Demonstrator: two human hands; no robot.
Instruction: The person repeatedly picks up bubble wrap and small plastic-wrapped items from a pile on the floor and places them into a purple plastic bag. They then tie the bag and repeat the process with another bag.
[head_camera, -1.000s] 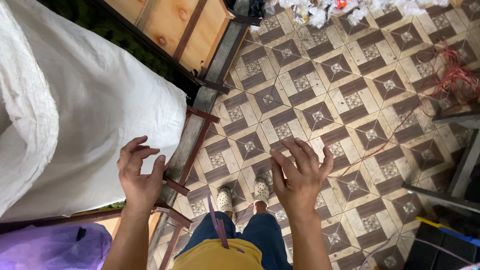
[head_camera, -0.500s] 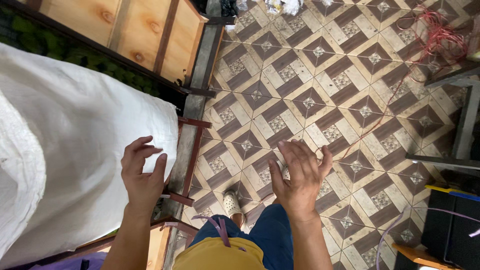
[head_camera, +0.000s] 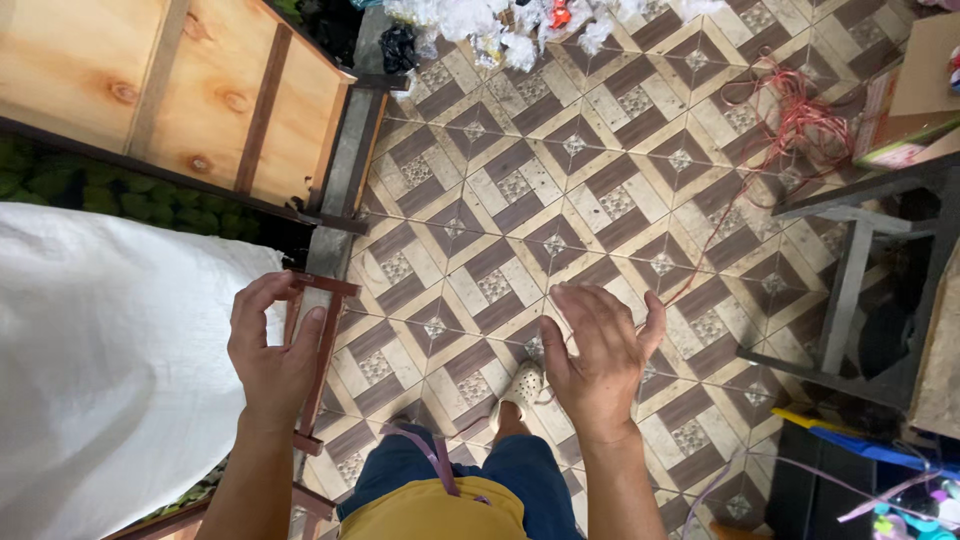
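Both my hands are free and holding nothing: left hand (head_camera: 272, 348) half-curled beside the red metal frame (head_camera: 318, 345) at the white sack (head_camera: 110, 370) edge, right hand (head_camera: 598, 345) spread open over the tiled floor (head_camera: 560, 180).

Large white sack (head_camera: 100, 370) lying on dark red metal frame (head_camera: 318, 350), frame's corner post exposed, upright.
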